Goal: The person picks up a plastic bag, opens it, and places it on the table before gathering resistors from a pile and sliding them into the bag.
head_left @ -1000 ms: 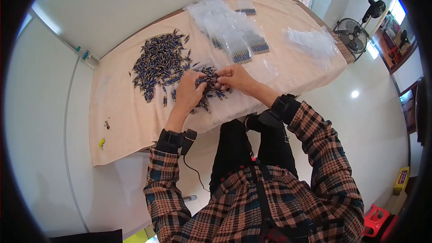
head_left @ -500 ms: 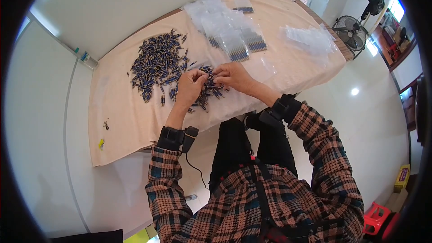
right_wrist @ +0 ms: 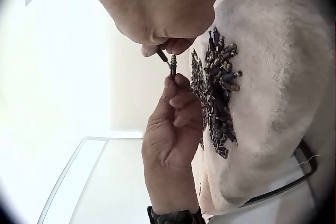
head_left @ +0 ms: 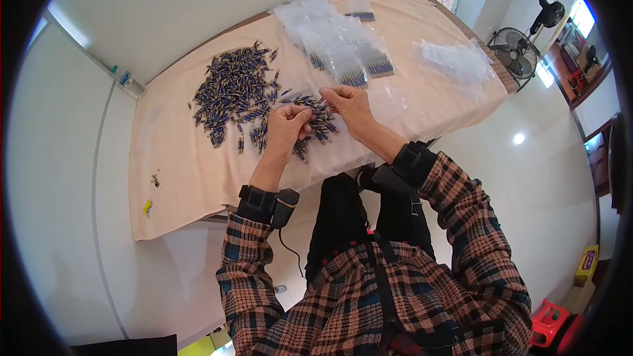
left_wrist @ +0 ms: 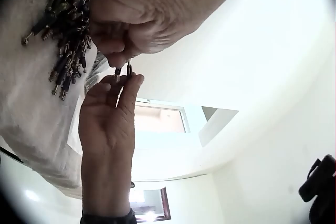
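Note:
Over a small heap of dark blue connectors (head_left: 323, 128) with brass-coloured ends, both hands are held close together. In my left hand (head_left: 283, 130) the thumb and fingers pinch a small connector (right_wrist: 173, 67), its ringed metal tip pointing at the other hand. My right hand (head_left: 351, 107) pinches another slim dark connector (right_wrist: 161, 54), whose end comes right up to that tip. The left wrist view shows two dark pieces between the facing fingertips, partly hidden by the fingers. A larger pile of such connectors (head_left: 232, 92) lies to the left of the hands.
Clear plastic bags (head_left: 346, 59) with rows of connectors lie at the back of the cloth-covered table (head_left: 178, 178). More clear bags (head_left: 458, 62) are at the right. A yellow scrap (head_left: 148, 207) sits near the left edge, and a fan (head_left: 515, 53) stands beyond the table.
The hands have risen from low over the small heap, and fingertips that were bunched together now face each other. The right hand has turned and moved slightly right; the piles look the same.

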`<control>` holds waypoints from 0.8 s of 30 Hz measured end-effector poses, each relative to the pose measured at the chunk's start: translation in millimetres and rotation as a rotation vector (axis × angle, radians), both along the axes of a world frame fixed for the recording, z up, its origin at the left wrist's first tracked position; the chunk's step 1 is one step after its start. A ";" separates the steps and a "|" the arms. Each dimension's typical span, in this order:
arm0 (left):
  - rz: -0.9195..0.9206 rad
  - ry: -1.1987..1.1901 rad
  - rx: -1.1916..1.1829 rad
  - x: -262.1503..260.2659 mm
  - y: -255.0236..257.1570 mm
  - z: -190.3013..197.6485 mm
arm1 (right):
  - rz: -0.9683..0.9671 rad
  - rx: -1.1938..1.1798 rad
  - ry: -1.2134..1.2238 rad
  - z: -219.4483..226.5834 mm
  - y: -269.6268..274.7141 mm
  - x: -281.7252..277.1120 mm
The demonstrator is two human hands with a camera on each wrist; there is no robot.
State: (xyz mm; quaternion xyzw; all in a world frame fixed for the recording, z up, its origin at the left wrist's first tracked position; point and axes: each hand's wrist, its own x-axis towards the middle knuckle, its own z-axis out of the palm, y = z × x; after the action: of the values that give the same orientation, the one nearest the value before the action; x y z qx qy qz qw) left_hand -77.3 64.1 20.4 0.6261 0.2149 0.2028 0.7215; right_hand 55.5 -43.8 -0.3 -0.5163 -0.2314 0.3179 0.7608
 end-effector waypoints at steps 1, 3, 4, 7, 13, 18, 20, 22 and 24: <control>0.001 -0.001 0.000 -0.9 0.6 -0.4 | -0.013 0.014 -0.010 1.0 -0.4 -1.7; 0.016 -0.001 -0.035 -1.4 1.5 -0.9 | 0.000 -0.015 -0.041 2.8 -1.5 -5.1; 0.022 -0.002 -0.052 -1.2 1.7 -1.0 | 0.012 -0.044 -0.072 3.8 -2.1 -6.6; 0.037 -0.018 -0.088 -1.2 1.8 -3.3 | 0.038 -0.057 -0.073 7.1 -4.2 -11.4; 0.018 -0.040 -0.119 -1.3 1.3 -4.8 | 0.119 -0.050 -0.035 4.7 -7.5 -10.3; 0.010 -0.044 -0.088 -1.8 -1.6 -2.1 | 0.086 -0.054 -0.031 4.3 -8.0 -10.6; 0.007 -0.053 -0.061 -0.1 -3.0 -1.7 | 0.106 -0.048 -0.023 5.4 -9.8 -10.2; 0.007 -0.048 -0.016 1.2 -2.1 -1.9 | 0.117 -0.043 -0.018 7.2 -10.4 -10.5; 0.011 -0.033 0.070 1.4 -0.7 -2.9 | 0.105 -0.017 0.004 7.7 -10.0 -12.1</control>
State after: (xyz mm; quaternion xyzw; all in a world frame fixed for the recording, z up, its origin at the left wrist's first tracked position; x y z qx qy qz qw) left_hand -76.0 63.3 17.5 0.6464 0.1991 0.2242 0.7016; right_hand 43.4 -53.8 7.4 -0.5094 -0.2541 0.3605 0.7389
